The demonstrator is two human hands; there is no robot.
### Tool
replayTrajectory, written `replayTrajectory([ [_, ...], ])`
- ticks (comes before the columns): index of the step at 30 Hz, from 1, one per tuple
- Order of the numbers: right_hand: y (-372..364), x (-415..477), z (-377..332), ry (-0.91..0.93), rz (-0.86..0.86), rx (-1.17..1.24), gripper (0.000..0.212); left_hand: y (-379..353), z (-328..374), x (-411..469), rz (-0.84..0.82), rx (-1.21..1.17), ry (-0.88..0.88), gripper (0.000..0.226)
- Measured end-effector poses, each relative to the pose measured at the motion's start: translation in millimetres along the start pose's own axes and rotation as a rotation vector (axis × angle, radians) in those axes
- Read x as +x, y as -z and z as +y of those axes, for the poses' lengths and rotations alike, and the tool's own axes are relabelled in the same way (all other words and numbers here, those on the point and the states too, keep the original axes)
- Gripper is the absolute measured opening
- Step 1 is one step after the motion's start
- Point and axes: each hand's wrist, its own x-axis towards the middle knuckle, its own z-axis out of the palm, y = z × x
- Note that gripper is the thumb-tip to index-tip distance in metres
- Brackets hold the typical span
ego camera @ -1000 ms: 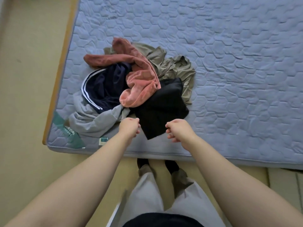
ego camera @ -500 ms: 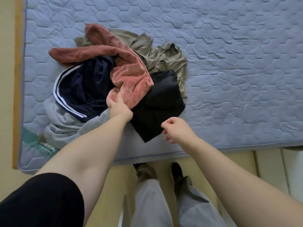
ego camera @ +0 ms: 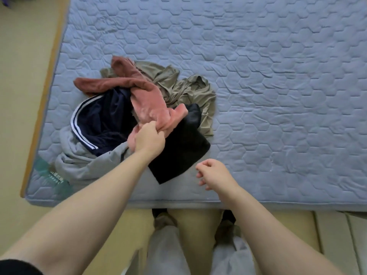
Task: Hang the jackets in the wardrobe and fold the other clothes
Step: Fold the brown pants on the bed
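Newly clenched, the grip of the left hand bunches the pink garment; the right hand hovers loosely curled, empty.

A blue-grey quilted mattress stitched in hexagons fills most of the view, its cover creased toward the right. A green printed patch marks its near left corner. A narrow wooden strip runs along the mattress's left side. The floor is a pale yellowish beige, left and near. At the near right lie pale boards with seams between them. The light is soft and even.
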Motion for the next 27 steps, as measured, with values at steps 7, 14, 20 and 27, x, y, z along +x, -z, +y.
replayTrajectory([
  [7, 97.3, -46.0, 12.5, 0.188, -0.129, 0.007, 0.032, 32.7, 149.6, -122.5, -0.025, -0.666, -0.018, 0.019],
  [14, 168.9, -90.7, 17.3, 0.402, 0.093, 0.097, 0.092, 56.6, 256.2, -172.5, 0.065, -0.993, -0.132, 0.011],
  [20, 241.7, -144.6, 1.2, 0.533, 0.130, 0.628, 0.065, 99.6, 322.3, -197.3, 0.067, -1.049, -0.269, 0.021],
  [27, 316.5, -220.0, -51.2, 0.801, -0.022, 0.754, 0.032, 145.1, 381.1, -214.5, -0.009, -1.191, -0.353, 0.029],
])
